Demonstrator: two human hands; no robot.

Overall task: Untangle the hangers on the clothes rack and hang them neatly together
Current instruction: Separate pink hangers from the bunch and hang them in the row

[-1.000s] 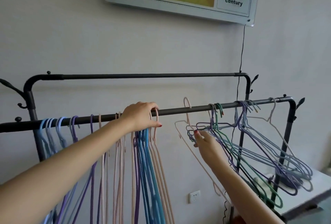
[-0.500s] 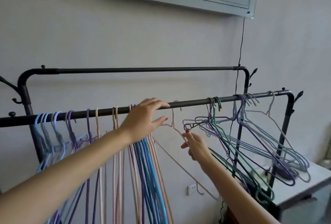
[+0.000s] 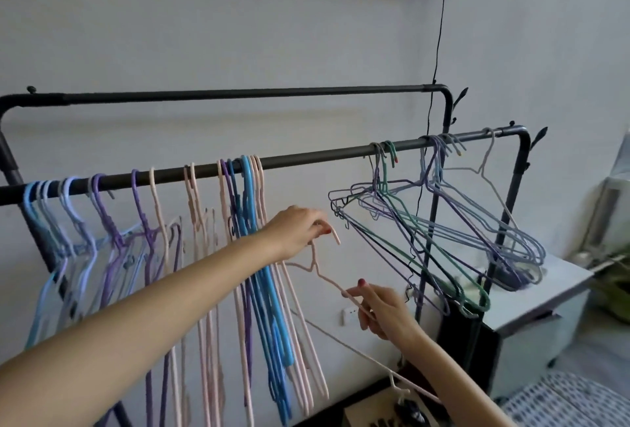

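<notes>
Two hands are pinching one pink hanger [image 3: 324, 275] below the rail [image 3: 306, 157], left hand [image 3: 296, 230] at its hook, right hand [image 3: 381, 307] on its shoulder slanting toward five o'clock, tidy hangers [image 3: 249, 222] waiting at nine o'clock.

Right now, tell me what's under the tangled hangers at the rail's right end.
Below the tangled hangers stands a white cabinet; their lower ends hang over its top, hiding whatever lies there.
</notes>
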